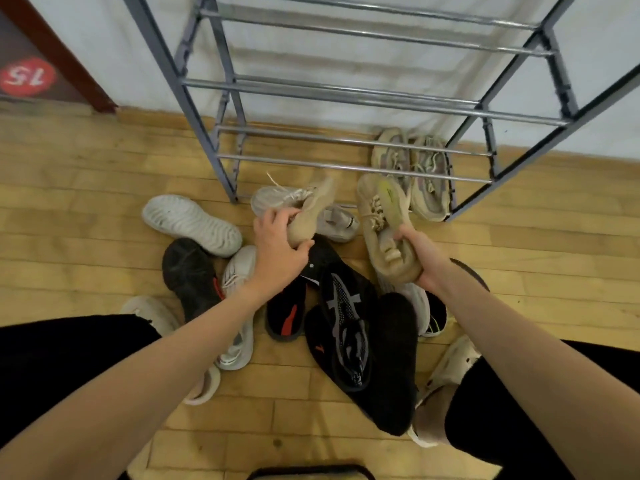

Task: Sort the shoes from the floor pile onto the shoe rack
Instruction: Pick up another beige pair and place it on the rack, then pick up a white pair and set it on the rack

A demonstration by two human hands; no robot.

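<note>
Both hands point(280, 245) point(420, 252) grip tan sneakers point(311, 213) point(388, 230).

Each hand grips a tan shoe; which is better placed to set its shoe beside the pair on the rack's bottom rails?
Right hand: its tan shoe already points at the shelved pair.

single head-worn wide-angle view, looking forward and steeply down past both forearms, close over the jumbled pile of black, white and beige shoes point(346, 306) on yellow wooden floor point(86, 188); grey metal tube rack point(346, 95) just ahead against white wall.
</note>
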